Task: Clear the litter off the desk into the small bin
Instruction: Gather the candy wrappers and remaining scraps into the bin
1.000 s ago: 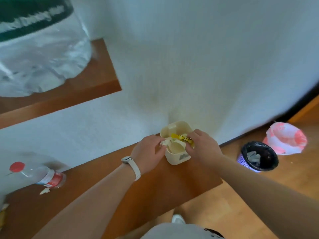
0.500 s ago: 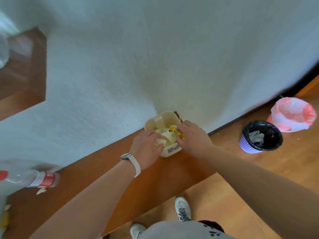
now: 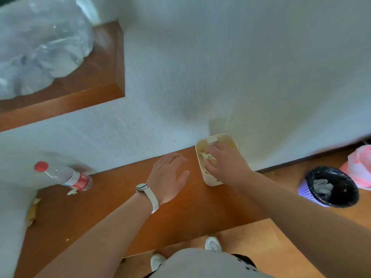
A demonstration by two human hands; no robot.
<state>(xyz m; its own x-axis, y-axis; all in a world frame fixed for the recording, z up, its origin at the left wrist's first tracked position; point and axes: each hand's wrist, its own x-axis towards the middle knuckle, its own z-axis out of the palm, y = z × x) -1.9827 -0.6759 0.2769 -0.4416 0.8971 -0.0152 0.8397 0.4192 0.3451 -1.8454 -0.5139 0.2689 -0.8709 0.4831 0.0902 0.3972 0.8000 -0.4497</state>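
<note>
A small cream bin [image 3: 210, 178] stands on the brown wooden desk [image 3: 112, 207] against the white wall. My right hand [image 3: 224, 163] lies over its mouth, fingers down on crumpled pale paper inside; whether it grips anything I cannot tell. My left hand [image 3: 168, 177], with a white watch on the wrist, hovers flat and open over the desk just left of the bin, holding nothing. A clear plastic bottle [image 3: 68, 177] with a red cap and red label lies at the desk's left. Small paper scraps [image 3: 72, 192] lie beside it, and yellowish litter [image 3: 33, 209] sits at the far left edge.
A purple mesh bin [image 3: 313, 195] with a black liner stands on the floor to the right, next to a pink and white bag [image 3: 359, 167]. A wooden shelf [image 3: 96, 85] at upper left holds a large clear plastic bag [image 3: 38, 49]. My white shoes [image 3: 212, 243] show below the desk edge.
My left hand has let go of the bin and moved left, opening flat. My right hand has pushed down into the bin; the yellow wrapper it held is out of sight.
</note>
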